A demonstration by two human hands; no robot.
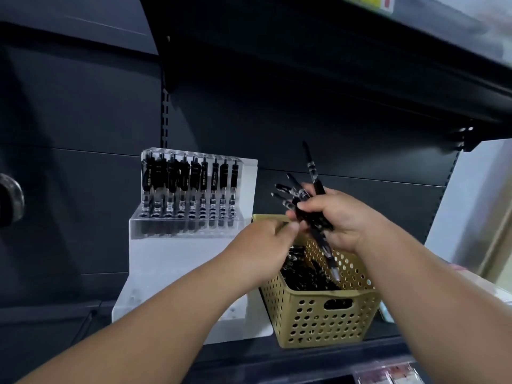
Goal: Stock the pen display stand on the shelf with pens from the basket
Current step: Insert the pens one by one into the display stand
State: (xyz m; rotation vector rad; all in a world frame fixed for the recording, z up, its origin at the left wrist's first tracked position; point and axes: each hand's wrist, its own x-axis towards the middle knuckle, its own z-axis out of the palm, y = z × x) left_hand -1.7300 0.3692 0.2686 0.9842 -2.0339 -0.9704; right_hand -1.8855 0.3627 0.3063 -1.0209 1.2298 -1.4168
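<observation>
Right grip point(340, 217) clasps a pen bundle point(313, 176) over the rim of the basket point(318, 314); left grip point(263, 242) touches it, hold unclear.

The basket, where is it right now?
In the head view the basket sits on the shelf at lower right, just right of the pen stand, below the right hand holding a bunch of pens.

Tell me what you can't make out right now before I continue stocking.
Head view only:
left hand: fingertips motion-blurred, pinch unclear.
basket: pen count hidden by its wall and the right hand gripping pens.
display stand: pen labels too small to read.
</observation>
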